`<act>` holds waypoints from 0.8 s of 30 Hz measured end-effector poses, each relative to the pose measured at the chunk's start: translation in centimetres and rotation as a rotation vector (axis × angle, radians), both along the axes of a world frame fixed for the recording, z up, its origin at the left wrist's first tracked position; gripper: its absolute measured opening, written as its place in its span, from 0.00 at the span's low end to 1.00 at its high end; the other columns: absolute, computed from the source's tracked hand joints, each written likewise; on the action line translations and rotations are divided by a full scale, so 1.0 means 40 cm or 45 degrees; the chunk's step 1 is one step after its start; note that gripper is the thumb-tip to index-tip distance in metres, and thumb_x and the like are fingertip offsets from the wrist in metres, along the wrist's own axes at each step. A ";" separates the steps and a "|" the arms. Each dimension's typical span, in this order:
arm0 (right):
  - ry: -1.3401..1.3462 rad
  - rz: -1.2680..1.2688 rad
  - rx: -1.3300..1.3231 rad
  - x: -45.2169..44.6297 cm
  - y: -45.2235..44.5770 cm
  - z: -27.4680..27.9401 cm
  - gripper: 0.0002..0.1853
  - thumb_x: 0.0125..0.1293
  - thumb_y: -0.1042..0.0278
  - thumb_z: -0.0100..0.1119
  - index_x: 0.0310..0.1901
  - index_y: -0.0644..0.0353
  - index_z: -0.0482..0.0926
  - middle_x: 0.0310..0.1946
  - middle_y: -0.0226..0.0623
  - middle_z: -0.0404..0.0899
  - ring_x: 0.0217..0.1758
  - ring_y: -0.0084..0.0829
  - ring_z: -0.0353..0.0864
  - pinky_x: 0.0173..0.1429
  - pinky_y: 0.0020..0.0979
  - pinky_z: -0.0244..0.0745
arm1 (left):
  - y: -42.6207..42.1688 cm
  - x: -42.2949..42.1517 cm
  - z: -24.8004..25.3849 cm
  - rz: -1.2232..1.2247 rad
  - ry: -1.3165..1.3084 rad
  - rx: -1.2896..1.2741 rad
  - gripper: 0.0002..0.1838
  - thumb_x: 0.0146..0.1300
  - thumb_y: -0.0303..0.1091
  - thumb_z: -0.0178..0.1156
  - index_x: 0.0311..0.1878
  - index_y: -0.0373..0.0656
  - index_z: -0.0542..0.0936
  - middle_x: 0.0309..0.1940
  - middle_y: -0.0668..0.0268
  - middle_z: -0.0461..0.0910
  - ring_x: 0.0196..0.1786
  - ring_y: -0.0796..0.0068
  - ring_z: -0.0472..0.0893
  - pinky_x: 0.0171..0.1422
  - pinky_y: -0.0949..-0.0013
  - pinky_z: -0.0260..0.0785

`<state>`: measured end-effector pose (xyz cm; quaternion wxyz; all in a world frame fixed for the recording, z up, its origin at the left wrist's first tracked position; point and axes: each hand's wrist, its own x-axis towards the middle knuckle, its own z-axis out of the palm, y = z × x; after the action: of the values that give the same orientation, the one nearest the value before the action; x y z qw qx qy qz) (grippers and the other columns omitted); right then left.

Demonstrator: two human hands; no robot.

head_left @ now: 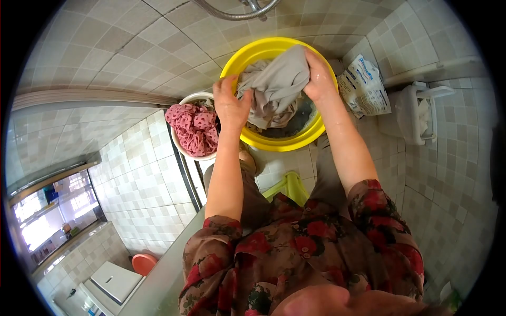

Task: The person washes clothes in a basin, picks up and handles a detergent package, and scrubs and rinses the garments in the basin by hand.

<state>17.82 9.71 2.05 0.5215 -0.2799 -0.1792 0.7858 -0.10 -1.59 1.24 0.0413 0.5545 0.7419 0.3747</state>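
Observation:
A grey cloth (pixel 279 84) is bunched over a yellow basin (pixel 282 145) that holds dark, sudsy water. My right hand (pixel 319 79) grips the upper right part of the cloth, fingers behind it, lifting it above the water. At the cloth's left edge is my left hand (pixel 232 102), its fingers apart and its thumb near the fabric; whether it touches the cloth is hard to tell. Other wet fabric lies under the grey cloth in the basin.
Left of the basin, a white tub (pixel 179 143) holds pink patterned cloth (pixel 194 129). On the right are a printed plastic bag (pixel 365 87) and a lidded bin (pixel 408 113). A shower hose (pixel 232 15) hangs above. Something green (pixel 292 187) is between the legs.

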 end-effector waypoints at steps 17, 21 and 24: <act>-0.666 0.771 1.070 -0.112 -0.222 0.028 0.08 0.70 0.70 0.47 0.45 0.63 0.71 0.39 0.32 0.72 0.42 0.19 0.69 0.47 0.24 0.68 | -0.035 -0.019 -0.152 -0.206 -2.137 -0.008 0.14 0.69 0.42 0.50 0.51 0.44 0.73 0.43 0.66 0.76 0.46 0.70 0.77 0.52 0.68 0.71; -0.728 0.720 1.080 -0.122 -0.245 0.014 0.09 0.68 0.70 0.51 0.46 0.63 0.73 0.38 0.35 0.77 0.40 0.22 0.75 0.42 0.27 0.72 | -0.014 -0.090 -0.073 -0.315 -2.205 0.199 0.14 0.68 0.38 0.51 0.51 0.42 0.73 0.45 0.64 0.77 0.47 0.68 0.77 0.53 0.67 0.72; -1.415 0.583 1.175 -0.103 -0.157 -0.033 0.10 0.62 0.65 0.54 0.40 0.61 0.78 0.32 0.46 0.80 0.38 0.43 0.80 0.43 0.37 0.75 | -0.019 -0.107 -0.052 -0.193 -2.010 0.162 0.14 0.66 0.34 0.53 0.53 0.42 0.73 0.46 0.63 0.77 0.48 0.69 0.77 0.53 0.66 0.73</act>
<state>13.69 3.44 0.74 0.2426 -0.3439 -0.7801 0.4630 -4.38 -2.37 -0.83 0.5485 0.1754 0.4309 0.6947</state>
